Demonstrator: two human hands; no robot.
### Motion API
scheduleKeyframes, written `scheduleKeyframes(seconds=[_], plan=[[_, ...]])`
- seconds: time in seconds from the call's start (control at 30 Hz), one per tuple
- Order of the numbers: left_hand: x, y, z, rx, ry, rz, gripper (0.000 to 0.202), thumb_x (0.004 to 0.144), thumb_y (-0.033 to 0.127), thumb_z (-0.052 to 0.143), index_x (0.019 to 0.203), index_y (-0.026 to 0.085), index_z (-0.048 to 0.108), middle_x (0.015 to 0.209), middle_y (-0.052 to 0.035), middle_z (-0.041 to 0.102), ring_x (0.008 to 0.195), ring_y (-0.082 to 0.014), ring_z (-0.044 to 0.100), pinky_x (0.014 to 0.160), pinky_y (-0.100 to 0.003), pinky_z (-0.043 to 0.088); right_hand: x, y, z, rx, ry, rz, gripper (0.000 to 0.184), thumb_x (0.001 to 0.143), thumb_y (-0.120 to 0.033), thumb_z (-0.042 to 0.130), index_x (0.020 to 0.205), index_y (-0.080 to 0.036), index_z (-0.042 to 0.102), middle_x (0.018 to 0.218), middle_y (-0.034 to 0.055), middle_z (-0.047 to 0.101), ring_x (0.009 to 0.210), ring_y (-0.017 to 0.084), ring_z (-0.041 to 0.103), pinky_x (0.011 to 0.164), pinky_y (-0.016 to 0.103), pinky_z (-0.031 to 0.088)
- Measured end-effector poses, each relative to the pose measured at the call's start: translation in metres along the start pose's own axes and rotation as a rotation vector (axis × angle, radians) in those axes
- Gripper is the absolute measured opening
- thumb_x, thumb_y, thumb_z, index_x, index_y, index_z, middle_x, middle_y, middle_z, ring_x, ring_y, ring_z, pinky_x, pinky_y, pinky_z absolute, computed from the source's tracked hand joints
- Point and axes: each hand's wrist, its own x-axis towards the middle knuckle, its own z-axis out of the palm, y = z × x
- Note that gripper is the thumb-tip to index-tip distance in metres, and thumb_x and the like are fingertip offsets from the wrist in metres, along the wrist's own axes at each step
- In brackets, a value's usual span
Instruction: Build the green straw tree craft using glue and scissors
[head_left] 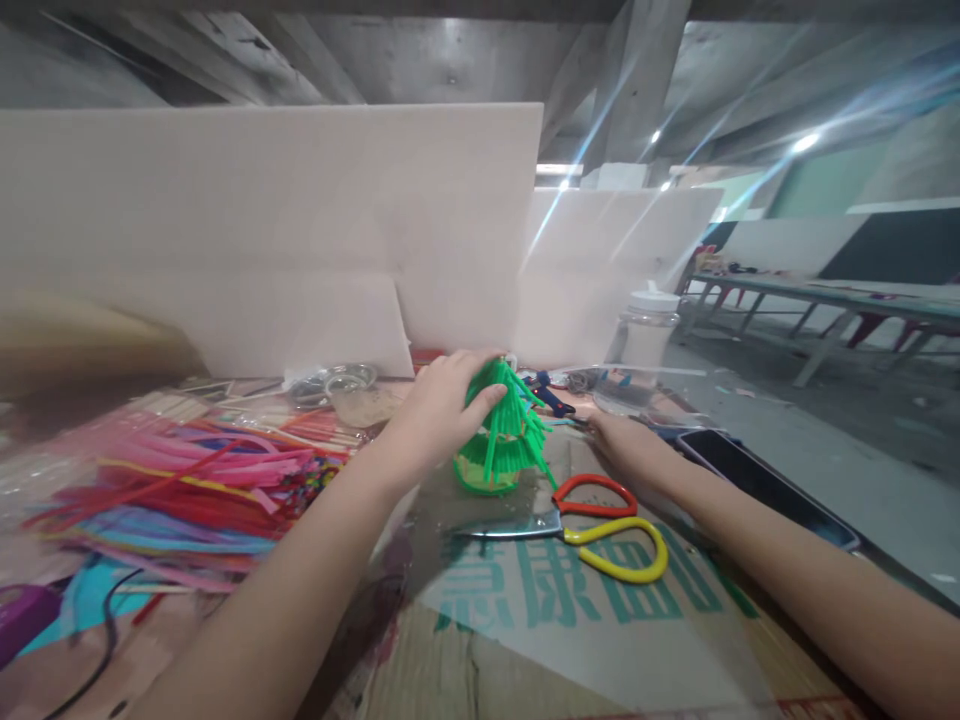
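The cluttered bench (142, 650) faces white flat panels (300, 190) under a concrete ceiling (450, 65). On it, a green cone of thin strands (510, 425) stands upright, tip up, gripped by the left hand's (457, 405) fingers; the right hand's (619, 445) finger state I cannot tell.

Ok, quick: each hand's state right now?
Left hand: closed around the top of the green fringed piece.
Right hand: grip unclear; open or closed cannot be told.
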Motion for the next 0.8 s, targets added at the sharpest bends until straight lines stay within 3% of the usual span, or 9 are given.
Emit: scheduleKeyframes(seconds=[0.17,0.27,0.33,0.47,0.8], plan=[[0.000,-0.004,0.001,0.015,0.006,0.028,0.040,0.095,0.037,0.049,0.132,0.022,0.053,0.127,-0.0068,0.063,0.116,-0.0249,0.057,0.098,-0.042,0.045,-0.006,-0.020,-0.035,0.091,0.179,0.025,0.040,0.101,-0.032,0.029,0.124,-0.014,0.056,0.110,0.0142,0.069,0.096,0.024,0.066,0.078,0.031,0.047],[0.000,-0.002,0.000,0.018,-0.005,0.027,0.040,0.095,0.037,0.049,0.131,0.022,0.054,0.127,-0.0070,0.063,0.115,-0.0253,0.058,0.097,-0.042,0.046,-0.020,-0.045,-0.058,0.159,0.379,-0.155,0.036,0.098,-0.038,0.042,0.123,-0.015,0.056,0.090,0.0087,0.068,0.078,0.022,0.063,0.067,0.030,0.045],[0.000,0.001,0.000,0.018,-0.004,0.050,0.039,0.095,0.036,0.049,0.130,0.022,0.055,0.127,-0.0066,0.063,0.116,-0.0249,0.058,0.098,-0.042,0.045,-0.028,-0.059,-0.066,0.082,0.437,-0.329,0.033,0.099,-0.035,0.043,0.121,-0.016,0.058,0.089,0.0085,0.066,0.077,0.021,0.061,0.067,0.030,0.043],[-0.001,0.009,0.000,0.020,0.002,0.135,0.037,0.096,0.033,0.049,0.131,0.021,0.053,0.129,-0.0065,0.063,0.118,-0.0237,0.056,0.101,-0.042,0.043,-0.035,-0.072,-0.066,-0.134,0.496,-0.544,0.031,0.099,-0.034,0.044,0.117,-0.016,0.062,0.087,0.0100,0.065,0.079,0.022,0.057,0.069,0.033,0.039],[-0.004,0.026,-0.001,0.046,-0.015,0.191,0.035,0.095,0.031,0.050,0.129,0.023,0.053,0.127,-0.0050,0.063,0.115,-0.0236,0.056,0.098,-0.042,0.042,-0.040,-0.081,-0.067,-0.235,0.567,-0.606,0.030,0.100,-0.033,0.045,0.109,-0.013,0.065,0.080,0.0075,0.064,0.075,0.020,0.053,0.066,0.032,0.036]])
